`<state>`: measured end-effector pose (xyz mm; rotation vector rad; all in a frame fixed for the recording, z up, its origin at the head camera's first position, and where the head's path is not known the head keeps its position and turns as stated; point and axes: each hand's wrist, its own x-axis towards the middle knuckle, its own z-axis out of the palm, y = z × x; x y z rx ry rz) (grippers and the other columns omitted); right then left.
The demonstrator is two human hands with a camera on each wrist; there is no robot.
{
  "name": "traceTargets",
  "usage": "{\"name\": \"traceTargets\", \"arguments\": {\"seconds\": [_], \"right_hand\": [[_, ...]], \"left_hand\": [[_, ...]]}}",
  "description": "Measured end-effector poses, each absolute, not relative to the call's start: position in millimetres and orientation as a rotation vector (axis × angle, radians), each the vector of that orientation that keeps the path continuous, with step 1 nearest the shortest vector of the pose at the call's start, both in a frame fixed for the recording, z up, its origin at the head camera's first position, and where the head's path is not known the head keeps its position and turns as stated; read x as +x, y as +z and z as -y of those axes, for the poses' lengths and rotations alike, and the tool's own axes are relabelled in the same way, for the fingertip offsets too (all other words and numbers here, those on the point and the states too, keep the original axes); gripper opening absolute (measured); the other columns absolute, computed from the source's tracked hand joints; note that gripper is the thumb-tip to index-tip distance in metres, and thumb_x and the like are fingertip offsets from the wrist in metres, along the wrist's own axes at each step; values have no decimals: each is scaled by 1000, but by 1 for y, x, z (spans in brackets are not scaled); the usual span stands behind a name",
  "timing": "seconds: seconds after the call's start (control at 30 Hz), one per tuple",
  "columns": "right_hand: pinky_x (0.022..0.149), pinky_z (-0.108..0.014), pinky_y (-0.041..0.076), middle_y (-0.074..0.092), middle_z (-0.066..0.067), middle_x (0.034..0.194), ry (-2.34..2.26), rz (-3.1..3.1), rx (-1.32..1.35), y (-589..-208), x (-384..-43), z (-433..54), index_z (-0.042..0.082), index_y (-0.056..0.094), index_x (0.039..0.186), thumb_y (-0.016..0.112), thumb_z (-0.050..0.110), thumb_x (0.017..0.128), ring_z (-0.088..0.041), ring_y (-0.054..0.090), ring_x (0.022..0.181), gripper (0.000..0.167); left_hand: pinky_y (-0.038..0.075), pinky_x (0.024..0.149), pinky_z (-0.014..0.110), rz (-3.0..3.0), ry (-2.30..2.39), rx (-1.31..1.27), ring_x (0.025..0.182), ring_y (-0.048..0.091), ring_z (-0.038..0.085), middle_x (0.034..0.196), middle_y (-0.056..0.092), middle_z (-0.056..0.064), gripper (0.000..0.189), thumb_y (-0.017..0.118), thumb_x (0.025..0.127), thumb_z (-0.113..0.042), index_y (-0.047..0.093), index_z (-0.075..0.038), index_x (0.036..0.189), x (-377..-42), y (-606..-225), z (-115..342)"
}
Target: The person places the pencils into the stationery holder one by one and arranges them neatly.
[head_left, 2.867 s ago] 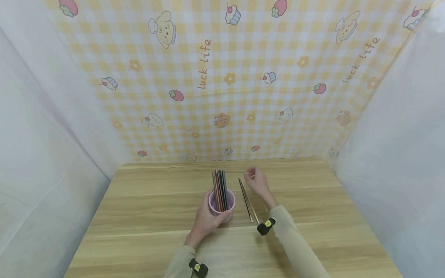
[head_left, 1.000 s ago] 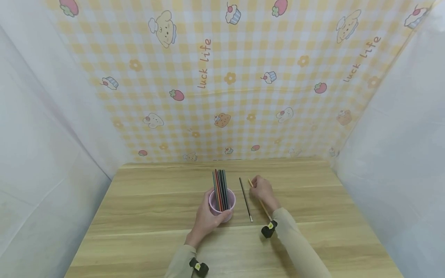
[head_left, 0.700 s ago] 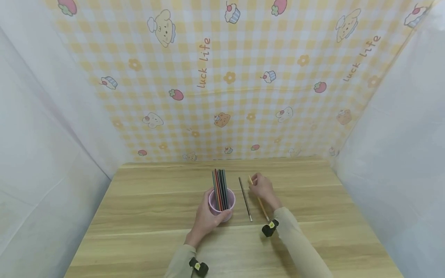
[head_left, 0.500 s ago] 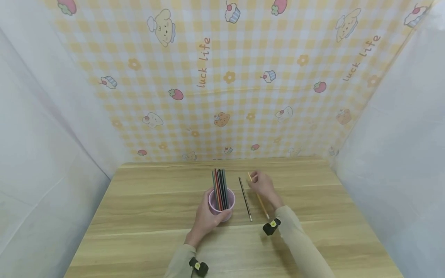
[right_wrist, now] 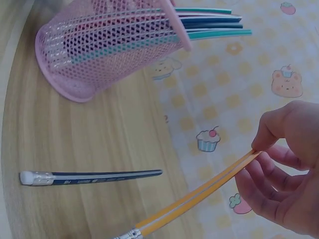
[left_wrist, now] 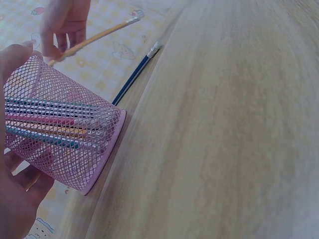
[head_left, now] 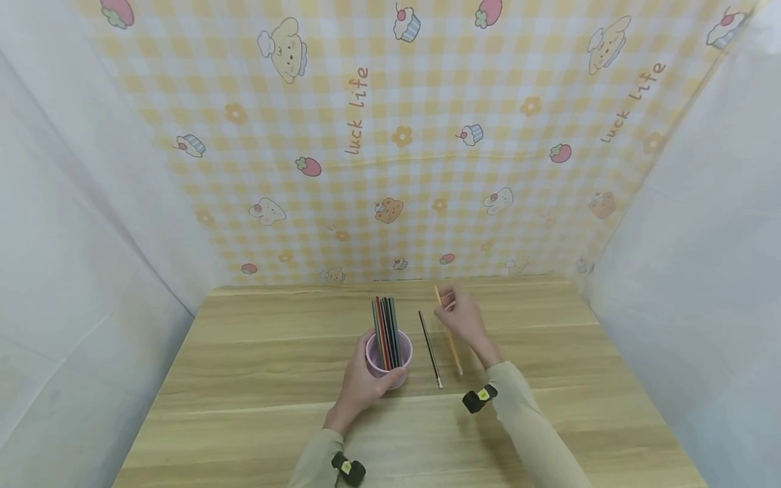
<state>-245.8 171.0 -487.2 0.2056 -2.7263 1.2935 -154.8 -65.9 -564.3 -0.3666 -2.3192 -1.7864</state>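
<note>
A pink mesh pencil cup (left_wrist: pixel 75 114) stands on the table with several pencils (head_left: pixel 386 332) leaning in it, dark, teal and red among them. My left hand (head_left: pixel 360 383) grips the cup around its side, thumb near the front rim. To the cup's right, my right hand (head_left: pixel 462 318) pinches a yellow pencil (right_wrist: pixel 194 195) between thumb and fingers near its upper end. The yellow pencil's eraser end slants down toward me, raised above the table in the left wrist view. A dark blue pencil (right_wrist: pixel 104 177) with a white eraser lies on the table between the cup and the right hand.
The wood-grain table (head_left: pixel 244 379) ends at a yellow checked backdrop (head_left: pixel 403 169) printed with cartoon figures. White cloth hangs on both sides. Black wrist cameras sit on the left sleeve (head_left: pixel 320 454) and the right sleeve (head_left: pixel 531 420).
The right hand has taken hold of the yellow pencil, drawn it right from beside the dark one, then moved it up and away from me. The left hand and cup have stayed put.
</note>
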Motion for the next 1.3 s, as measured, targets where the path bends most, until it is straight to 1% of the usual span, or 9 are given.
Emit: {"name": "traceTargets", "arguments": {"seconds": [0.13, 0.27, 0.37, 0.63, 0.87, 1.0, 1.1, 1.2, 1.3], "right_hand": [[72, -35, 58, 66, -13, 98, 1305, 2694, 246, -479, -243, -170, 2, 60, 118, 68, 9, 85, -26, 66, 84, 34], [69, -30, 58, 65, -12, 100, 1324, 2665, 262, -472, -239, -168, 2, 61, 118, 68, 8, 85, -24, 66, 84, 34], [68, -27, 57, 64, -12, 100, 1352, 2633, 273, -466, -237, -166, 1, 61, 117, 69, 7, 85, -24, 66, 85, 34], [70, -26, 56, 63, -13, 101, 1382, 2544, 329, -455, -232, -161, 2, 59, 116, 67, 2, 84, -24, 65, 85, 33], [68, -23, 56, 63, -18, 103, 1429, 2468, 373, -442, -226, -158, 1, 57, 116, 66, 0, 83, -26, 64, 87, 35], [68, -21, 57, 63, -18, 102, 1436, 2417, 409, -435, -223, -155, 0, 57, 115, 66, -3, 83, -28, 64, 88, 33], [68, -18, 57, 63, -20, 103, 1475, 2378, 433, -428, -220, -152, -2, 55, 115, 65, -5, 85, -28, 64, 90, 32], [67, -15, 56, 63, -24, 105, 1546, 2328, 445, -420, -217, -147, -5, 54, 116, 65, -7, 85, -29, 63, 90, 32], [66, -16, 56, 61, -24, 106, 1606, 2278, 444, -410, -213, -140, -7, 54, 116, 64, -10, 85, -27, 63, 90, 33]], "left_hand": [[47, 109, 56, 2330, -1795, -375, 130, 57, 28, 143, 57, 8, 95, 91, 73, -30, 39, -19, 152, -155, -566, 68], [47, 108, 54, 2349, -1767, -379, 130, 57, 28, 143, 57, 6, 94, 90, 74, -36, 38, -21, 151, -155, -565, 69], [47, 109, 53, 2357, -1756, -374, 131, 57, 26, 143, 57, 6, 95, 90, 74, -38, 38, -22, 151, -154, -565, 69], [49, 108, 53, 2338, -1754, -385, 131, 57, 26, 143, 57, 5, 95, 90, 74, -36, 39, -20, 151, -154, -567, 69], [49, 107, 54, 2333, -1732, -409, 130, 57, 29, 143, 57, 8, 94, 90, 75, -37, 38, -19, 152, -154, -567, 69], [49, 107, 54, 2336, -1743, -406, 130, 57, 29, 143, 57, 7, 93, 90, 75, -36, 38, -21, 151, -154, -566, 69], [48, 108, 55, 2329, -1771, -393, 130, 58, 27, 143, 57, 7, 94, 91, 73, -33, 39, -21, 151, -155, -567, 69], [48, 107, 58, 2310, -1794, -384, 129, 58, 29, 142, 58, 9, 94, 92, 72, -28, 40, -19, 151, -155, -568, 68], [47, 106, 61, 2308, -1789, -369, 128, 58, 35, 142, 58, 16, 95, 91, 72, -21, 40, -12, 151, -153, -564, 66]]}}
